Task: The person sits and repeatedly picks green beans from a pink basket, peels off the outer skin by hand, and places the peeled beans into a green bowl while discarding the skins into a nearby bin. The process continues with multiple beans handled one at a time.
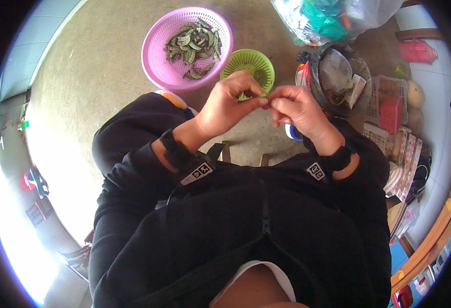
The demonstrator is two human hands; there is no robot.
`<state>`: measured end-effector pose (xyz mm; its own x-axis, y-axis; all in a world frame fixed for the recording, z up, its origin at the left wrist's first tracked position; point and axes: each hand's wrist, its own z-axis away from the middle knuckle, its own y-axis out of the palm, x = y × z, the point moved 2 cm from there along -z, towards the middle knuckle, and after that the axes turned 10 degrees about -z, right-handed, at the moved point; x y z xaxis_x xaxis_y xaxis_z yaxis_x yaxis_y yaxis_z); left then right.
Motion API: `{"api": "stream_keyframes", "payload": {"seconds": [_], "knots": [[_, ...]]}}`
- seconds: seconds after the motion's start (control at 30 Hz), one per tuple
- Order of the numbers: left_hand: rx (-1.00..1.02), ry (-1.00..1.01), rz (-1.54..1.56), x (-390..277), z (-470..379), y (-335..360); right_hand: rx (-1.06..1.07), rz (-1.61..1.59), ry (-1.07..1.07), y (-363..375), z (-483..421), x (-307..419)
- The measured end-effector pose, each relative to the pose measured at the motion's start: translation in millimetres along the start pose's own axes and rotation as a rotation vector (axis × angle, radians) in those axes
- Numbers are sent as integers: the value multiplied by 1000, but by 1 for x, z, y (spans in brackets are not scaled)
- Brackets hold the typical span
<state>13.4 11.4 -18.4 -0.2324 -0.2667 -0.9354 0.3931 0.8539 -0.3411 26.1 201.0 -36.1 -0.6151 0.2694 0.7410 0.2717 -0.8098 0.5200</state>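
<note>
My left hand point(225, 106) and my right hand point(296, 107) meet in front of me, thumbs and fingertips pinched together. Between them is a small piece of green bean pod point(263, 95), mostly covered by the fingers. Just beyond my hands a green plastic colander point(244, 61) stands on the floor, partly hidden by my left hand, with a little green matter in its bottom. To its left, a larger pink plastic basket point(156, 50) holds a heap of flat green and purplish bean pods point(192, 44).
A bin lined with a black plastic bag point(318, 77) stands to the right of the colander, with rubbish inside. Behind it is a bulging clear bag point(325, 19). Along the right wall are a plastic crate point(402, 90), a red container point(391, 113) and a pink-red jug point(418, 51).
</note>
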Motion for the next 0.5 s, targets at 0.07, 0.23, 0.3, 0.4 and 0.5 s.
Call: {"api": "stream_keyframes", "payload": {"seconds": [0.07,0.23,0.3,0.4,0.5], "knots": [[-35,-254,373,4,-5,2,-13,247,141,-2,-1,-24],[-114,-288,969,15,-20,-4,276,1241,167,-13,-7,-105],[-108,-400,899,38,-28,1,181,1477,38,-44,-7,-101],[-146,-584,649,96,-38,21,-397,1371,60,-128,-3,-28],[-112,-567,246,167,-37,42,-787,1006,35,-195,35,51]]}}
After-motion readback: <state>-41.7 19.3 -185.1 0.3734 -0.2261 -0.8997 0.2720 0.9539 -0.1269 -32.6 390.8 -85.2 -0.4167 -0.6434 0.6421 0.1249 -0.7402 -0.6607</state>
